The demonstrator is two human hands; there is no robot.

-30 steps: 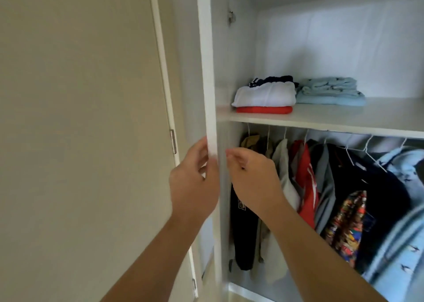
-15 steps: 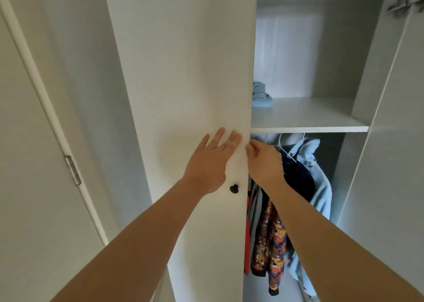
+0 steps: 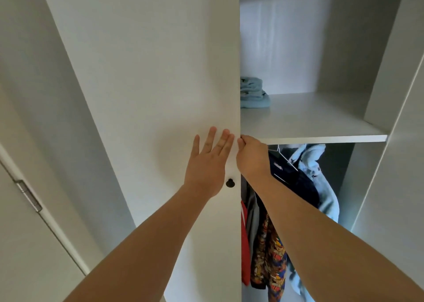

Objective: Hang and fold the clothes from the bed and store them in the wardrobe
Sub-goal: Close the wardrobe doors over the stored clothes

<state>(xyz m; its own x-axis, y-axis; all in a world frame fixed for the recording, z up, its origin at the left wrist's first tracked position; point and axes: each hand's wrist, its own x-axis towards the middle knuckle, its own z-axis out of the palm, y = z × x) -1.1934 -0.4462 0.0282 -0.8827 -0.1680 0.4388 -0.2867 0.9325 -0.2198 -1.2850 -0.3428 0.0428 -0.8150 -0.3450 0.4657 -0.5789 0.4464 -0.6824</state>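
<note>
Soft daylight, shadowed wardrobe interior, wide-angle bowing at edges.

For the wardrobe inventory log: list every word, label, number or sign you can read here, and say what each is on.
No text here can be read.
On the navy hanging garment: a small white patch, too blurred to read.
On the multicoloured printed garment: pictures only, no legible words.
On the folded light blue clothes: small dark marks, too small to tell.
On the wardrobe door: no writing.

At the lower left a pale door (image 3: 20, 255) carries a metal hinge (image 3: 28, 195) along a white strip (image 3: 62, 238). Soft, cool light brightens the back panel (image 3: 280, 44) of the white wardrobe (image 3: 344, 67).
</note>
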